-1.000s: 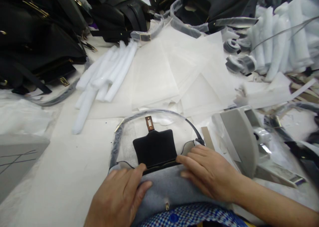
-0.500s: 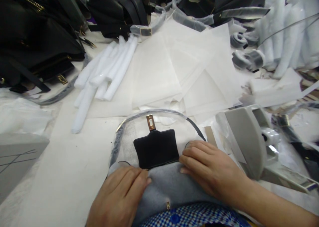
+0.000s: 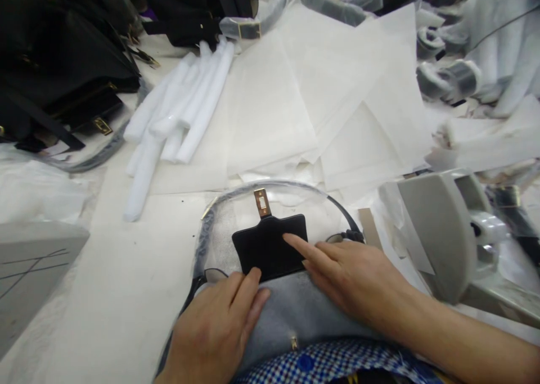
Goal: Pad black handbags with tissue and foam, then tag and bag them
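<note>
A small handbag lies at the near table edge, its grey body [image 3: 291, 311] toward me and its black flap [image 3: 270, 243] lying open away from me with a gold clasp [image 3: 262, 202] at the tip. My left hand [image 3: 219, 330] lies flat on the grey body, fingertips at the flap's near edge. My right hand [image 3: 350, 280] rests on the bag with fingers spread, the index finger stretched onto the flap. A plastic-wrapped strap [image 3: 211, 226] loops around the flap.
Sheets of white tissue paper [image 3: 304, 103] and white foam tubes [image 3: 177, 120] cover the middle of the table. Black handbags [image 3: 63, 52] pile at the back left. A grey tape dispenser [image 3: 439, 232] stands at the right. Wrapped straps and foam rolls [image 3: 455, 75] lie at the back right.
My right index finger has reached forward onto the black flap. My left hand has slid slightly forward to the flap's edge. The view has tilted down a little.
</note>
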Motion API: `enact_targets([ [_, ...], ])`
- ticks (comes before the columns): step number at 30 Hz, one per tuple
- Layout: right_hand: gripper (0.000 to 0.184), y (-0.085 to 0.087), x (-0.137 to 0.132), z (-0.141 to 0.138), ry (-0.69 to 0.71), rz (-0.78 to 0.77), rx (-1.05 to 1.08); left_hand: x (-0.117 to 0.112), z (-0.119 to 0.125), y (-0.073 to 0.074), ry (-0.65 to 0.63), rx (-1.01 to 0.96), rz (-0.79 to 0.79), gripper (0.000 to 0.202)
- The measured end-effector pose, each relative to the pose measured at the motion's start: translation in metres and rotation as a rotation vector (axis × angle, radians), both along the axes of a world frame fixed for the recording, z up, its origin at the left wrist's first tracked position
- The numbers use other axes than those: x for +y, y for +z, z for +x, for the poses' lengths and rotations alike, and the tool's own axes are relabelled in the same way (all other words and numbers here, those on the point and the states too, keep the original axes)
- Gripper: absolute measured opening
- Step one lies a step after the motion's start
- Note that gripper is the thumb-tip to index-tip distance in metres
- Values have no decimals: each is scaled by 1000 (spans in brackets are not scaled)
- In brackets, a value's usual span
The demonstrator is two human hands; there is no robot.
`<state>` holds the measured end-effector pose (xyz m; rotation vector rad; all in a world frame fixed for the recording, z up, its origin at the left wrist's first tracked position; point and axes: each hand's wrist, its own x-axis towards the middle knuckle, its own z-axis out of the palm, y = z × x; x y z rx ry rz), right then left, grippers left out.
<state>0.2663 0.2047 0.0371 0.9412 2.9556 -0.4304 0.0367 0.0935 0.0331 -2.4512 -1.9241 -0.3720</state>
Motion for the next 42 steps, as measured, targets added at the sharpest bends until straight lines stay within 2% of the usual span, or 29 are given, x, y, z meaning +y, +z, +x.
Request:
enact_targets([
  [5, 66, -9, 3, -9, -36, 32, -117, 6, 3, -10, 6, 89, -50, 27],
  [8, 66, -10, 1, -10, -40, 56, -130, 8, 8, -9, -16, 55, -44, 24],
  [11, 67, -9, -1, -11, -44, 48, -139, 6, 15, -4, -43, -32, 35, 27],
  [15, 63, -8, -1, -12, -64, 26, -111, -8, 21, 0, -186, -74, 52, 38],
  [18, 59, -7, -1, -11, -73, -5, -84, -19, 20, 0, -315, 31, 42, 37],
  [20, 56, -7, -1, -10, -78, -20, -58, -26, 20, -3, -355, 107, 56, 51],
  [23, 52, -9, -2, -10, -82, -29, -19, -34, 22, -7, -337, 181, 57, 67],
  [28, 41, 1, -1, -6, -88, -46, 132, -42, 26, -12, -299, 232, 59, 71],
  [30, 32, 9, 5, 3, -87, -35, 247, -43, 27, -13, -287, 221, 75, 70],
  [32, 27, 16, 15, 17, -141, 11, 340, -44, 28, -15, -271, 199, 80, 69],
  [34, 32, 21, 25, 33, -214, 48, 368, -46, 28, -17, -261, 177, 83, 70],
  [36, 37, 23, 32, 46, -220, 34, 353, -46, 28, -18, -258, 160, 91, 70],
  [39, 33, 23, 30, 55, -100, -61, 268, -45, 28, -19, -264, 146, 142, 66],
  [42, 53, 22, 15, 54, -29, -91, 132, -42, 25, -20, -273, 174, 210, 63],
])
